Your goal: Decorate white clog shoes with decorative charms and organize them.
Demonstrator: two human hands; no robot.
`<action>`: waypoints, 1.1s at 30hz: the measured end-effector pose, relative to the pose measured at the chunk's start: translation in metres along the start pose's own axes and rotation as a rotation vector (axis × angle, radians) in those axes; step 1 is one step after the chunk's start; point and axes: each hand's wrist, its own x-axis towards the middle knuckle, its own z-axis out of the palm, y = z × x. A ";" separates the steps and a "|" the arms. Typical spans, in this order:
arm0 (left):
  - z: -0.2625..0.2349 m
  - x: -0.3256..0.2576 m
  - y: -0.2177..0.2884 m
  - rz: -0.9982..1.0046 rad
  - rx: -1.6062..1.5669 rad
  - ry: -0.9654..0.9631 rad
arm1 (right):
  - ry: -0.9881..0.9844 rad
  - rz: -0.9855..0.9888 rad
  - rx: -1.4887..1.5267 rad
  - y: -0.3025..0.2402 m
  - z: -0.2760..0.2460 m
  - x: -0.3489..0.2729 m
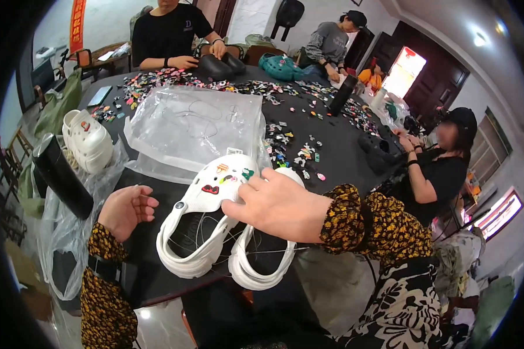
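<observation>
A pair of white clogs lies before me at the table's near edge, heels toward me. The left white clog (195, 180) carries several charms on its toe, among them a red one (210, 189) and a green one (247, 173). My right hand (276, 203) bends over the inner side of this clog, thumb by its opening and fingers closed on its upper; part of the grip is hidden. Beneath the hand, the right white clog (265, 264) is partly covered. Thin strings cross both heel straps. My left hand (128, 208) hovers left of the pair, fingers loosely curled and apart, holding nothing.
A clear plastic bag (195, 125) lies beyond the clogs. Another white clog (87, 139) and a black bottle (63, 174) stand at left. Small colourful charms (157, 84) are spread across the dark table (337, 157). Several people work around it, near a teal clog (279, 67).
</observation>
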 end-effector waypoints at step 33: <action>-0.003 -0.001 -0.001 0.051 0.016 0.077 | 0.002 0.048 -0.432 0.201 0.047 -0.191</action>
